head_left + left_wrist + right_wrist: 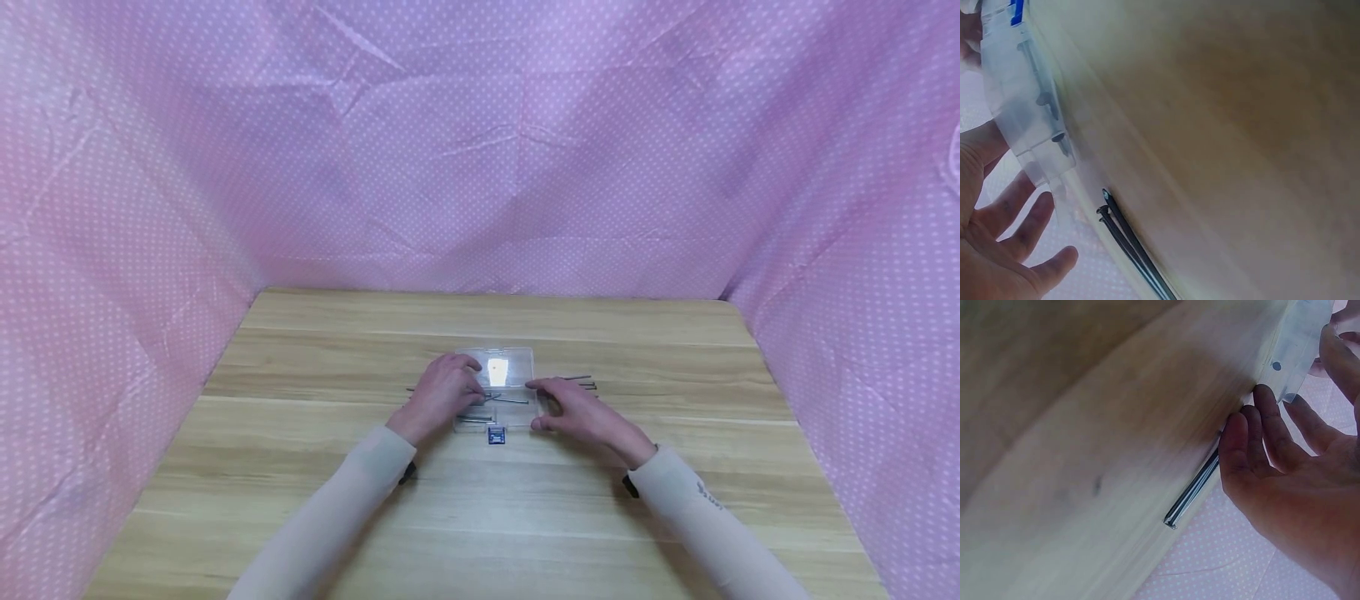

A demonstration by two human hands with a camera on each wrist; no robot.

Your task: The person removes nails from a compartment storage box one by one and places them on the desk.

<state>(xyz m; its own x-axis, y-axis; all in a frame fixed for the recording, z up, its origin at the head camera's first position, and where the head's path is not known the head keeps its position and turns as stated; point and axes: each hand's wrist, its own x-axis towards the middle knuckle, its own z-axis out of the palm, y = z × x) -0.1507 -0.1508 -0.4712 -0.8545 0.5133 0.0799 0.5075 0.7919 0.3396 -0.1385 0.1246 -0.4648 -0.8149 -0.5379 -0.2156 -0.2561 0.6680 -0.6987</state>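
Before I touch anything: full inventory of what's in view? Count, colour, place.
clear box: 1, transparent, open, table centre
nails in box: several (count unclear), grey, inside
nails left of box: at least two, dark, on table
nails right of box: several, dark, on table
blue piece: 1, blue, box's near edge
table: 1, light wood, under the box
dotted cloth: count unclear, pink-purple, behind and both sides
wrist pieces: 2, black, at the wrists
sleeves: 2, pale beige, forearms
left hand: 1, bare, box's left side
right hand: 1, bare, box's right end

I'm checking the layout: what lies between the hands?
In the head view: a clear box holding nails, with a small blue piece at its near edge.
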